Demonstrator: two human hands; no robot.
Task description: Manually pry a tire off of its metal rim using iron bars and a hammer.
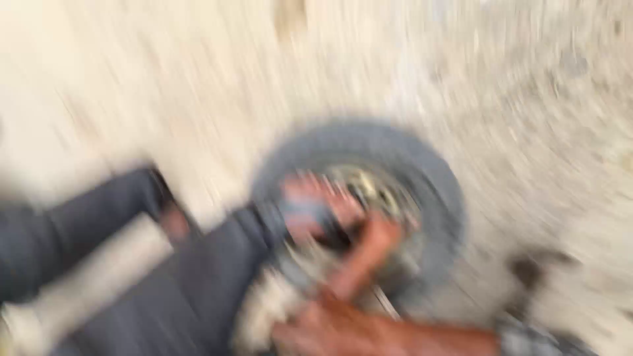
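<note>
A small grey tyred wheel (369, 151) is being reached into by the right hand (343, 316), one of its fingers (369, 247) being pressed at the hub; heavily blurred, grip unreadable.

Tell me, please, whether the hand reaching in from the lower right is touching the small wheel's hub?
Cannot tell. The head view shows the right hand with a finger stretched over the wheel centre, but motion blur hides any contact or gap.

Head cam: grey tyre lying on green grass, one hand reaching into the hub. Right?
Not grass. The head view, though blurred, shows the grey tyre lying on pale sandy ground. A hand does reach toward its hub; which hand it is cannot be told.
</note>
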